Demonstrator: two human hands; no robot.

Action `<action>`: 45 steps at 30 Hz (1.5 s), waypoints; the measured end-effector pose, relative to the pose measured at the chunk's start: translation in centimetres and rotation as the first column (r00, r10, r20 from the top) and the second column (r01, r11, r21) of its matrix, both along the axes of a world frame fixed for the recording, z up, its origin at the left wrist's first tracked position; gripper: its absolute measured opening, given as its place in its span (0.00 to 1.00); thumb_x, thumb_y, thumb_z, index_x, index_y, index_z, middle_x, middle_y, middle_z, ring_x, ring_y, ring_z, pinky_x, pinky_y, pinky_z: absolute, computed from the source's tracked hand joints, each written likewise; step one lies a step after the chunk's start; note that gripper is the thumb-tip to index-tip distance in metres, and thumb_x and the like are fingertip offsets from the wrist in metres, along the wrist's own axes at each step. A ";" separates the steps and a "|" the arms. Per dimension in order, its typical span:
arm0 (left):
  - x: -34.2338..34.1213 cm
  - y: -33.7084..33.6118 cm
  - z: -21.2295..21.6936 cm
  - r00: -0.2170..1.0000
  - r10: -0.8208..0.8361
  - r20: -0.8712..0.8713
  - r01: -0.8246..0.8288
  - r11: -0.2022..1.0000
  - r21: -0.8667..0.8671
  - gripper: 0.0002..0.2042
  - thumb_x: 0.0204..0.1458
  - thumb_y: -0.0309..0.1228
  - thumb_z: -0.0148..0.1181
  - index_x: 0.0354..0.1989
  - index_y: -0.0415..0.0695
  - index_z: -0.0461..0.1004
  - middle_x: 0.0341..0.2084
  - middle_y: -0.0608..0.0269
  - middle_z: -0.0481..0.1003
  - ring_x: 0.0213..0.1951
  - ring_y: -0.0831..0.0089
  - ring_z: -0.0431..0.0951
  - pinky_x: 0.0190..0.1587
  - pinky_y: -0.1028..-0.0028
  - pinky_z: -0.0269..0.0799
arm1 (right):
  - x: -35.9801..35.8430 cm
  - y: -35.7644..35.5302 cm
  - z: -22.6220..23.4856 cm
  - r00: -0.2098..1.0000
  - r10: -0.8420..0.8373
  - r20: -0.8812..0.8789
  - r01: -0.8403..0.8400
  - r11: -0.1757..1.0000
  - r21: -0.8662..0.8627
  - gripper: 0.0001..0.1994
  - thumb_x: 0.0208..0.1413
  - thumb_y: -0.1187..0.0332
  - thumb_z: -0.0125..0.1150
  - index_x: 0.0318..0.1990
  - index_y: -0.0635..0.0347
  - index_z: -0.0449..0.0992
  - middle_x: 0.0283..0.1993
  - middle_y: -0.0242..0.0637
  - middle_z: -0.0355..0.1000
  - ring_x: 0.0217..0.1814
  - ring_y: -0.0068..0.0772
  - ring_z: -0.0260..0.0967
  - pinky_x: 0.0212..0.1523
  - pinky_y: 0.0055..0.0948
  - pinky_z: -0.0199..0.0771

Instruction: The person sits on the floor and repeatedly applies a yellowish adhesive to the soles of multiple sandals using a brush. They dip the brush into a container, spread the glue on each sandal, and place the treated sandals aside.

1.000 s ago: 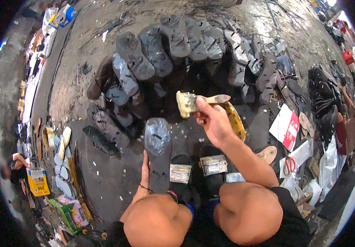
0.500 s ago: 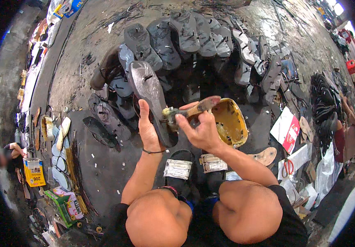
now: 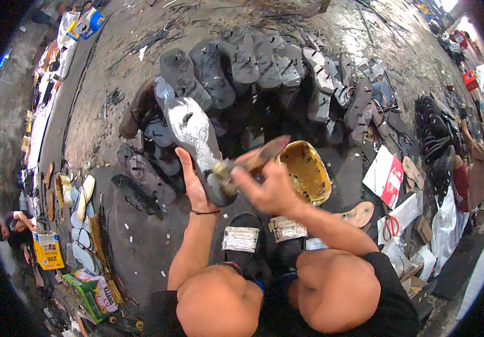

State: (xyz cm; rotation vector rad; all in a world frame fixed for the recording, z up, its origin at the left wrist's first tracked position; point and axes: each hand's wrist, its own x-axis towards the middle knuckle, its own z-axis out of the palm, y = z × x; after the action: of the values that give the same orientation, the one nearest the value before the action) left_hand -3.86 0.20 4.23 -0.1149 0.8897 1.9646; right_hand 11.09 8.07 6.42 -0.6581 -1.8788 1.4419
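Observation:
My left hand (image 3: 193, 182) is closed round the edge of a dark sandal sole (image 3: 188, 124), its thumb up along the side. The sole's wet, coated face shines white under the light, with a dark strap piece near its far end. A brush with a wooden handle (image 3: 268, 154) is gripped in my right hand (image 3: 267, 188). Its bristles (image 3: 222, 170) press on the near, heel end of the sole. Just right of the brush stands a yellow tub (image 3: 311, 194) with brownish, dark-spotted insides.
Several dark soles (image 3: 214, 73) stand in an arc beyond my hands. A tan sole (image 3: 358, 214) lies near my right forearm, and red-handled scissors (image 3: 391, 227) lie farther right. At left are a yellow box (image 3: 48, 250) and pale soles (image 3: 83, 236). Other people sit at both sides.
The sole has tipped so its coated face now catches white glare. My right hand and brush have shifted slightly left and down toward the heel end.

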 end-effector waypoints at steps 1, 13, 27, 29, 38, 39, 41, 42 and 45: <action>0.4 0.5 1.1 1.000 0.015 0.008 -0.015 1.000 0.000 0.34 0.55 0.68 0.51 0.46 0.44 0.75 0.34 0.63 0.78 0.31 0.70 0.79 0.33 0.71 0.79 | 0.6 1.9 -0.9 0.992 -0.036 0.125 0.045 0.996 -0.071 0.10 0.59 0.67 0.65 0.41 0.64 0.79 0.39 0.39 0.78 0.41 0.28 0.76 0.43 0.30 0.76; -3.2 -12.5 1.0 0.947 0.316 0.065 -0.322 0.928 0.189 0.20 0.65 0.40 0.46 0.56 0.38 0.72 0.50 0.54 0.78 0.51 0.59 0.78 0.53 0.56 0.75 | 1.9 2.8 2.2 1.000 -0.009 -0.018 0.002 0.943 -0.333 0.12 0.62 0.67 0.64 0.48 0.64 0.77 0.41 0.31 0.76 0.42 0.19 0.73 0.44 0.26 0.75; -19.6 -16.8 -6.5 0.899 0.421 0.121 -0.414 0.727 0.548 0.15 0.65 0.35 0.51 0.52 0.39 0.74 0.49 0.56 0.79 0.52 0.61 0.77 0.58 0.59 0.73 | 16.4 -1.7 -5.4 0.845 -0.374 0.383 0.510 0.777 -0.368 0.14 0.61 0.64 0.67 0.48 0.64 0.79 0.36 0.27 0.74 0.30 0.14 0.65 0.29 0.19 0.63; -27.4 -16.9 -6.5 0.804 0.563 0.189 -0.583 0.686 0.436 0.16 0.64 0.36 0.52 0.51 0.36 0.73 0.48 0.53 0.79 0.50 0.59 0.78 0.56 0.55 0.74 | 15.5 -1.9 -5.7 0.867 -0.358 0.346 0.479 0.790 -0.382 0.15 0.61 0.64 0.67 0.49 0.64 0.78 0.36 0.27 0.74 0.31 0.15 0.65 0.30 0.19 0.63; -4.7 -9.6 -8.1 0.983 0.078 -0.165 -0.117 0.963 -0.243 0.25 0.68 0.40 0.49 0.67 0.39 0.62 0.61 0.56 0.68 0.60 0.65 0.70 0.60 0.66 0.68 | 23.3 -1.2 -6.6 0.677 -0.599 0.427 0.726 0.639 -0.254 0.19 0.63 0.58 0.63 0.51 0.65 0.79 0.43 0.40 0.80 0.45 0.30 0.75 0.50 0.34 0.73; -2.4 -9.4 -9.0 0.974 -0.115 -0.197 0.057 0.959 -0.277 0.23 0.68 0.40 0.50 0.66 0.40 0.63 0.60 0.57 0.70 0.58 0.66 0.71 0.58 0.66 0.69 | 23.8 -1.9 -6.1 0.694 -0.604 0.391 0.717 0.627 -0.305 0.20 0.62 0.57 0.64 0.51 0.67 0.78 0.45 0.39 0.79 0.45 0.29 0.74 0.50 0.32 0.73; 0.9 -8.5 -8.3 0.880 -0.397 -0.262 0.296 0.888 -0.351 0.21 0.67 0.39 0.52 0.64 0.42 0.66 0.57 0.59 0.72 0.55 0.67 0.74 0.56 0.66 0.70 | 26.1 -1.4 -7.1 0.665 -0.680 0.310 0.746 0.584 -0.319 0.21 0.62 0.55 0.65 0.47 0.68 0.79 0.42 0.38 0.80 0.43 0.25 0.74 0.46 0.29 0.73; 2.3 -8.0 -7.9 0.809 -0.519 -0.274 0.390 0.824 -0.411 0.20 0.67 0.39 0.53 0.63 0.43 0.67 0.56 0.59 0.73 0.54 0.67 0.75 0.55 0.66 0.71 | 27.1 -1.8 -6.4 0.612 -0.743 0.272 0.785 0.528 -0.324 0.22 0.61 0.54 0.65 0.46 0.69 0.80 0.41 0.39 0.80 0.42 0.24 0.74 0.44 0.29 0.73; 1.8 -6.5 -7.8 0.639 -0.688 -0.344 0.494 0.710 -0.502 0.17 0.67 0.37 0.53 0.60 0.43 0.69 0.53 0.60 0.75 0.50 0.69 0.77 0.49 0.69 0.75 | 30.7 0.9 -11.8 0.399 -0.846 0.353 0.876 0.237 -0.421 0.24 0.58 0.49 0.66 0.41 0.68 0.81 0.39 0.39 0.80 0.40 0.28 0.75 0.42 0.29 0.73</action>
State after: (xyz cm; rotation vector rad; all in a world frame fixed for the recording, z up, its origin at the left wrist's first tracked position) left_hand -2.10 -6.28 -3.54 0.4764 1.4242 1.1667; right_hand 41.84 8.93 -5.35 -1.7175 -0.6816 1.1006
